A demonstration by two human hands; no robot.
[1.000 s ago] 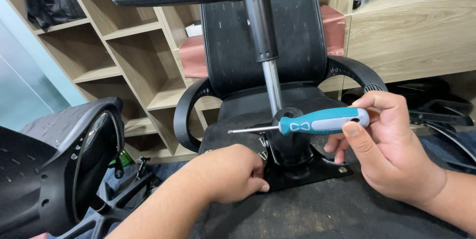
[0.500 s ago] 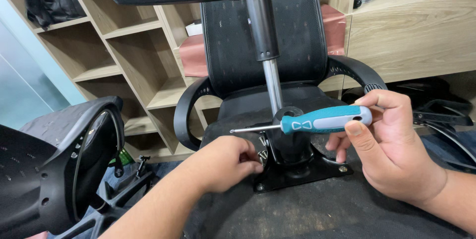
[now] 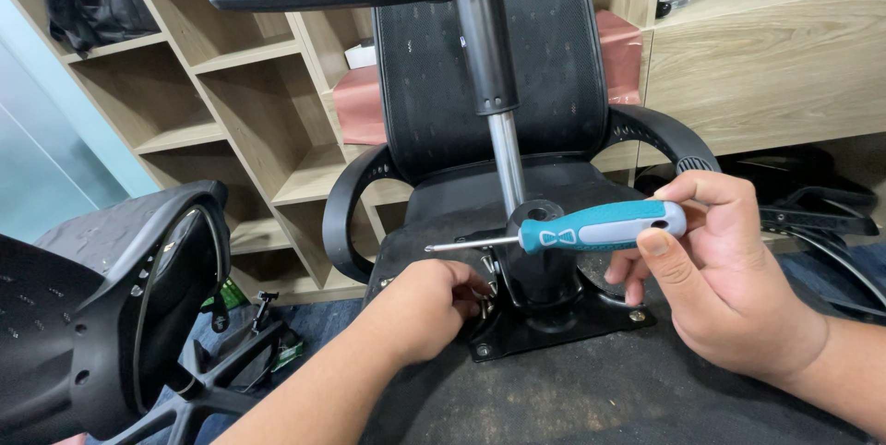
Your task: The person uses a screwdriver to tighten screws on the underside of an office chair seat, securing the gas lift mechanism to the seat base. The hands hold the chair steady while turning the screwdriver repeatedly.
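The right hand [image 3: 738, 293] pinched a teal screwdriver [image 3: 572, 231] lying near-horizontal, tip pointing left just above the black mounting plate [image 3: 563, 320], while the left hand [image 3: 420, 306] curled closed at the plate's screws.

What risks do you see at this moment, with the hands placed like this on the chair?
The screwdriver tip points toward the left hand, which sits close below it at the black plate; a slip could jab the fingers. The right hand holds the handle only at its end, so the grip might be loose.
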